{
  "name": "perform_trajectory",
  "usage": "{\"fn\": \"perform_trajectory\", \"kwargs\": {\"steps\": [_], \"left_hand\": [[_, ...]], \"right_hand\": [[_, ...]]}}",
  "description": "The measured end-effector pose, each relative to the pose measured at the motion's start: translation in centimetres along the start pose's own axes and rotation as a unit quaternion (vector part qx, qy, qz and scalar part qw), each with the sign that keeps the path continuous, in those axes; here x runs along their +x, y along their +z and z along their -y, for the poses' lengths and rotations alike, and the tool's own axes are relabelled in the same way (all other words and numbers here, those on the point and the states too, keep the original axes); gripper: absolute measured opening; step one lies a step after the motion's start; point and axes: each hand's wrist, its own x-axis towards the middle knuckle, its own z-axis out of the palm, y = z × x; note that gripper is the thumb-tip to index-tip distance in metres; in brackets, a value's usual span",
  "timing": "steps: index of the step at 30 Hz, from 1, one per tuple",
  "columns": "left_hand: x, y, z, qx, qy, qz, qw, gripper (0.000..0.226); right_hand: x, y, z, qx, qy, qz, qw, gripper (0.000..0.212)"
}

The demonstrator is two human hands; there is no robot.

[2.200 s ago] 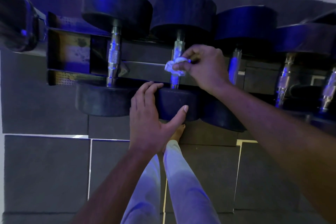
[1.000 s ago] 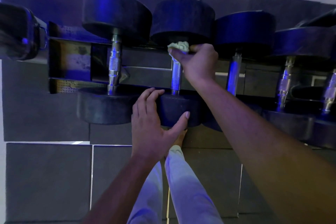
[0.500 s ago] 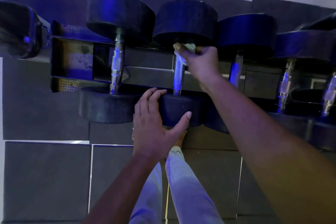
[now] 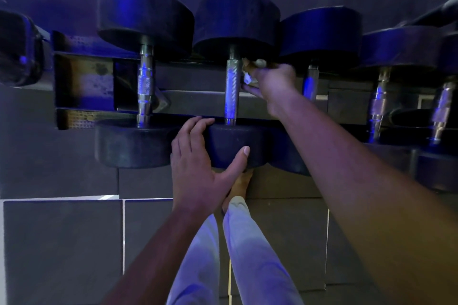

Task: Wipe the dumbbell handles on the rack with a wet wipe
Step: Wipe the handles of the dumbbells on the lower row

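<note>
Several black dumbbells lie across a dark metal rack (image 4: 198, 104), lit in blue. The middle dumbbell has a knurled steel handle (image 4: 232, 91) that shows bare along its length. My right hand (image 4: 272, 84) sits just right of that handle near its far end, fingers closed on a crumpled white wet wipe (image 4: 247, 78). The wipe touches or nearly touches the handle's right side. My left hand (image 4: 200, 171) presses on the near head of the middle dumbbell (image 4: 238, 146), fingers over the top and thumb spread across its face.
A bigger dumbbell lies to the left with its handle (image 4: 145, 86). To the right lie more dumbbells; one handle (image 4: 309, 84) is close behind my right hand and another handle (image 4: 378, 104) further right. Below are dark floor tiles (image 4: 62, 242), my legs and a bare foot.
My right hand has come off the middle handle and moved to its right side with the wipe, leaving the handle uncovered. The left hand has stayed on the near head.
</note>
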Motion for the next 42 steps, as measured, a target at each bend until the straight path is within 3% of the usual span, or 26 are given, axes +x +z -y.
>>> {"fn": "perform_trajectory", "kwargs": {"steps": [2, 5, 8, 10, 12, 15, 18, 20, 24, 30, 34, 39, 42], "left_hand": [[0.0, 0.0, 0.0, 0.000, 0.000, 0.000, 1.000, 0.080], [0.0, 0.0, 0.1, 0.002, 0.001, 0.001, 1.000, 0.080], [0.0, 0.0, 0.1, 0.002, 0.002, 0.003, 1.000, 0.079], [0.0, 0.0, 0.1, 0.002, 0.003, 0.003, 1.000, 0.079], [-0.1, 0.0, 0.2, 0.002, 0.006, 0.000, 1.000, 0.079], [0.0, 0.0, 0.2, 0.002, 0.007, -0.001, 1.000, 0.079], [-0.1, 0.0, 0.3, 0.003, 0.008, -0.002, 1.000, 0.079], [-0.1, 0.1, 0.3, 0.003, 0.007, -0.003, 1.000, 0.079], [-0.1, 0.1, 0.2, 0.005, 0.007, -0.006, 1.000, 0.080], [-0.2, 0.3, 0.3, 0.014, 0.010, -0.008, 1.000, 0.080], [-0.2, 0.3, 0.2, 0.017, 0.012, -0.012, 1.000, 0.080], [-0.1, 0.4, 0.1, 0.019, 0.010, -0.015, 1.000, 0.081], [-0.1, 0.3, 0.1, 0.013, 0.007, -0.010, 1.000, 0.081]], "right_hand": [[-0.6, 0.2, 0.0, -0.049, -0.039, 0.017, 0.998, 0.016], [-1.3, 0.8, 0.1, -0.102, -0.074, 0.051, 0.991, 0.022], [-1.6, 0.9, 0.7, -0.126, -0.043, 0.094, 0.987, 0.008], [-1.7, 0.7, 1.0, -0.148, -0.041, 0.110, 0.982, 0.012], [-1.3, 0.2, 1.1, -0.133, -0.040, 0.088, 0.986, 0.003], [-1.0, 0.0, 1.0, -0.059, -0.017, 0.033, 0.998, 0.030], [-0.3, 0.5, 0.6, -0.042, -0.017, 0.004, 0.999, 0.023], [-0.2, 0.5, 0.5, -0.051, -0.004, 0.030, 0.998, 0.018], [-0.5, -0.1, 0.6, -0.047, 0.017, 0.094, 0.994, 0.024], [-0.2, -0.4, 0.3, -0.104, 0.035, 0.075, 0.991, 0.030], [-1.3, -2.1, -0.7, -0.236, 0.081, 0.133, 0.959, 0.004], [-1.9, -3.5, -1.7, -0.277, 0.070, 0.184, 0.941, 0.023], [-2.3, -3.5, -0.2, -0.391, 0.001, 0.191, 0.901, 0.018]]}}
